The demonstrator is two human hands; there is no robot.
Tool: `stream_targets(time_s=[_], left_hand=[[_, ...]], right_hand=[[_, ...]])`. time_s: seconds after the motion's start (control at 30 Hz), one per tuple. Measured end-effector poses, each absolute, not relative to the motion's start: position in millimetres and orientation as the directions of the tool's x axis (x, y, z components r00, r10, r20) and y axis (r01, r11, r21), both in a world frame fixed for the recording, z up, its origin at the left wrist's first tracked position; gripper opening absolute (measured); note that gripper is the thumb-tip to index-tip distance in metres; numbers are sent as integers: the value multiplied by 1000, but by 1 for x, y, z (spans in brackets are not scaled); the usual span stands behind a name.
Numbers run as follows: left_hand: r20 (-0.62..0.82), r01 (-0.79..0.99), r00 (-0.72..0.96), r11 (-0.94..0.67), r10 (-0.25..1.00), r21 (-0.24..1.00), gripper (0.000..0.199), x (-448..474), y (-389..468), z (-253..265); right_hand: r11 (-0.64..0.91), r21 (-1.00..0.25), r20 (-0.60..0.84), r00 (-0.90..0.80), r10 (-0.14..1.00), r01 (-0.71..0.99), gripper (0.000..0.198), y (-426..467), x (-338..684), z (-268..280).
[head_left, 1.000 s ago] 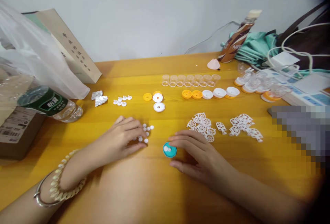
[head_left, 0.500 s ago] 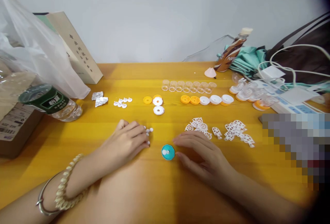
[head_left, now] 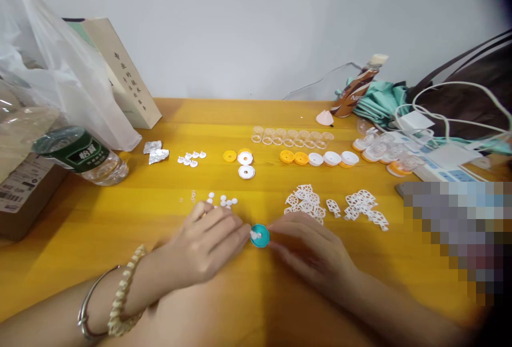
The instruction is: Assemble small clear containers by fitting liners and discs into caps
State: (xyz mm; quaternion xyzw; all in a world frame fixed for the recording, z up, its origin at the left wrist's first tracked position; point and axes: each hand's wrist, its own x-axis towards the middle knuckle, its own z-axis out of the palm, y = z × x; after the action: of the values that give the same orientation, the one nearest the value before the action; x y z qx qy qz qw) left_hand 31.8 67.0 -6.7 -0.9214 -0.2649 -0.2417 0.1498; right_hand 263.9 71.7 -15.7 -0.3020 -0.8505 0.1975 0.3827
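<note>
Between my hands a round teal disc (head_left: 263,239) lies flat, with small white gear-like pieces (head_left: 254,235) on its left half and middle. My left hand (head_left: 214,237) is closed in a pinch at the disc's left rim, with what looks like a small white gear at its fingertips, partly hidden. On the opposite side, the thumb and index finger of my right hand (head_left: 316,245) rest against the disc's right rim. Small white round pieces (head_left: 223,198) lie just beyond my left hand, partly covered by it. Past my right hand is a pile of white spoked plastic parts (head_left: 306,198).
Farther back stand clear cups (head_left: 280,136), yellow and white round caps (head_left: 301,158), and white stemmed pieces (head_left: 194,163). Foil scraps (head_left: 159,156), a water bottle (head_left: 90,155) and a box (head_left: 124,80) are left. A brown bottle (head_left: 356,88) and cables (head_left: 448,88) are right.
My left hand has moved right from the small white pieces to the teal disc, uncovering several of them and tiny rings. My right hand's fingertips have come slightly closer around the rim.
</note>
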Motion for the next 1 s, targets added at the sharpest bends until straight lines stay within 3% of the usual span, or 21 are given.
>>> stream_targets(time_s=[0.1,0.17,0.33,0.4,0.5,0.57,0.67,1.0], left_hand=[[578,428,778,-881,245,-203,19,40,53,-1],[602,404,768,-894,217,-194,18,43,48,-1],[582,440,756,-891,300,-112,20,48,47,-5],[560,512,728,-857,396,-59,18,50,50,-8],[439,645,626,-744,645,173,37,52,57,-14],[325,677,584,-667,744,310,47,53,63,-18],[251,689,567,-618,785,378,45,54,69,-21],[184,696,582,-602,792,390,26,55,68,-21]], right_hand=[[755,-597,533,-568,627,273,24,61,259,-19],[765,-601,551,-573,607,233,23,55,258,-22],[787,-573,557,-595,579,229,25,56,263,-25],[784,-565,549,-591,591,258,25,61,266,-24],[749,-556,516,-556,651,362,25,70,270,-22],[721,-555,468,-560,683,415,23,74,271,-22],[720,-534,429,-592,683,443,16,76,272,-25],[804,-355,477,-647,595,478,12,78,267,-29]])
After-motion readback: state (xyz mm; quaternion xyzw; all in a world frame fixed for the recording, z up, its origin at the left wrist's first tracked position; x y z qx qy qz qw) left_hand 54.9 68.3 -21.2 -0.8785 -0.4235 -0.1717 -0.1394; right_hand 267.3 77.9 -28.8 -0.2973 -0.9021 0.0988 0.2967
